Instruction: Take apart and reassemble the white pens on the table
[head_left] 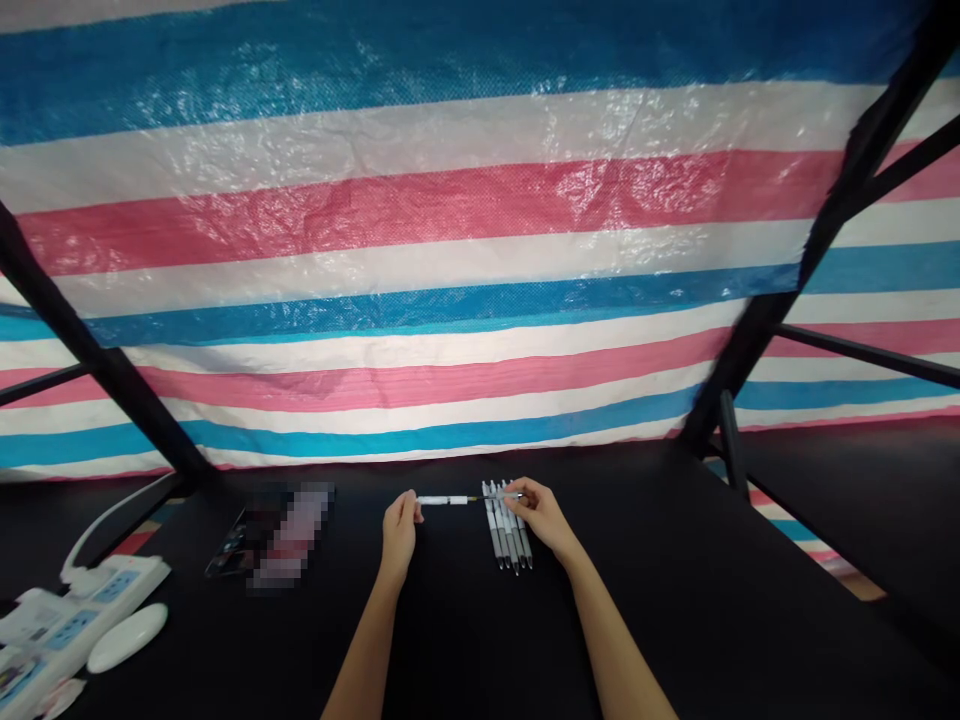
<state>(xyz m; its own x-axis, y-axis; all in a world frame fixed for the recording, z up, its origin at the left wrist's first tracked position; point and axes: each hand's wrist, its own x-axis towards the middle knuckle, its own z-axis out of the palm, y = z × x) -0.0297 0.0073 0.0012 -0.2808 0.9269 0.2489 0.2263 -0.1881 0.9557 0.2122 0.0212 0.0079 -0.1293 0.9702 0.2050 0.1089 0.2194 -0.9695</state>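
Pinching, between bent fingers of the left hand [401, 530], the outer end of a slim white pen tube [444, 500] with a small dark mark on it. Grasping, in the right hand [538, 512], the opposite end of a thin dark rod [487, 498] — in line with the tube, with a brass-coloured bit at the tube's mouth and a greyish part at the right fingertips, too small to make out. Holding both roughly level, with the rod across the upper ends of close-packed white-and-grey plastic pens [512, 535], laid side by side on the flat black table [465, 630] with dark tips toward the person. Farther left, well apart from the hands: a pixelated pinkish item [292, 540], then a smooth white oval object [129, 638] just beside a long white power strip with blue panels [94, 612]. Behind — a blue, white and red striped plastic sheet [450, 210]
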